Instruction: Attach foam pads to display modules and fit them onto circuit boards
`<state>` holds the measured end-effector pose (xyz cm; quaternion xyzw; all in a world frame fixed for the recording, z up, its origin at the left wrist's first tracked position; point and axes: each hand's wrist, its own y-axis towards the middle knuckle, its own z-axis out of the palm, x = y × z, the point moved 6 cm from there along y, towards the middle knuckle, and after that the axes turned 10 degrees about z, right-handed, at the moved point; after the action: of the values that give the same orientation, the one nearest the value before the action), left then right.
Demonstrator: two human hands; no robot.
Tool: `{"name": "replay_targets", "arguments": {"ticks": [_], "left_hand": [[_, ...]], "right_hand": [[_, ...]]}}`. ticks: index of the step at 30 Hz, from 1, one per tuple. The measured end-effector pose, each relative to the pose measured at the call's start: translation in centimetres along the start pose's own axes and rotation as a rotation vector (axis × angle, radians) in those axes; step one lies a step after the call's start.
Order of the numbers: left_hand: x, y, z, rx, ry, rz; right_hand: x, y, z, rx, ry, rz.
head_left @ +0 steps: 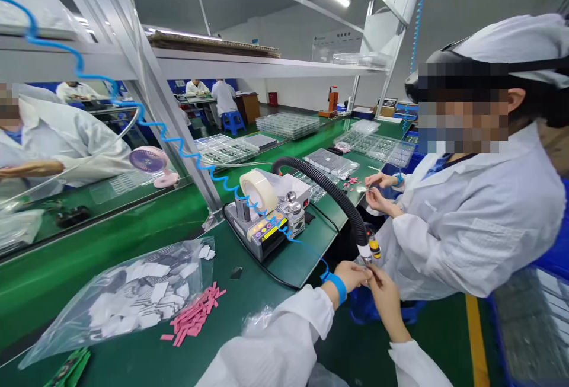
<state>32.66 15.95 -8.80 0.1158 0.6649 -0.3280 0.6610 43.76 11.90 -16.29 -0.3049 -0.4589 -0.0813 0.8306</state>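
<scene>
Both hands meet at the near right, off the table edge, under the hose (pixel 331 192) nozzle. The left hand (pixel 352 274) and right hand (pixel 386 293) pinch together on a small part (pixel 372 269), too tiny to identify. Pink strips (pixel 195 316) and a bag (pixel 128 298) lie near left.

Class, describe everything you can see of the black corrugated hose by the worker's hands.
The black corrugated hose looks like ribbed flexible plastic. It rises behind the tape dispenser, arches over the green bench, and slopes down to a pale nozzle at its lower end. The left hand and right hand meet right at that nozzle, apparently holding something small under it.
</scene>
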Motion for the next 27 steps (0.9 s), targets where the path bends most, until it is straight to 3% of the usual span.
{"name": "replay_targets", "arguments": {"ticks": [3, 6, 10, 12, 16, 17, 19, 24, 27], "left_hand": [[-1.4, -2.6, -1.7, -0.009, 0.011, -0.065], [-3.4, -7.7, -4.3, -0.003, -0.065, -0.099], [-4.8, -16.5, -8.0, -0.052, -0.251, -0.097], [-4.9, -20.3, -9.2, -0.119, -0.423, -0.042], [-5.4, -25.4, -10.5, -0.200, -0.693, 0.135], [-5.6, -26.3, -10.8, -0.222, -0.716, 0.175], [-6.0, -27.9, -11.7, -0.260, -0.722, 0.235], [-6.2, -31.2, -14.5, -0.259, -0.751, 0.322], [-5.4, -32.8, -16.0, -0.249, -0.814, 0.350]], "right_hand": [[0.6, -1.0, 1.2, 0.039, -0.016, -0.005], [0.5, -2.9, 3.4, 0.098, -0.010, 0.015], [0.0, -8.7, 8.1, 0.268, -0.063, 0.051], [0.7, -12.5, 11.1, 0.388, -0.153, -0.005], [4.0, -20.9, 18.6, 0.739, -0.733, -0.809], [4.0, -22.5, 20.0, 0.805, -0.813, -0.962], [3.3, -24.5, 22.4, 0.910, -0.913, -1.113], [0.6, -26.8, 26.0, 1.090, -0.973, -1.046], [-0.1, -27.7, 27.3, 1.083, -0.927, -0.910]]}}
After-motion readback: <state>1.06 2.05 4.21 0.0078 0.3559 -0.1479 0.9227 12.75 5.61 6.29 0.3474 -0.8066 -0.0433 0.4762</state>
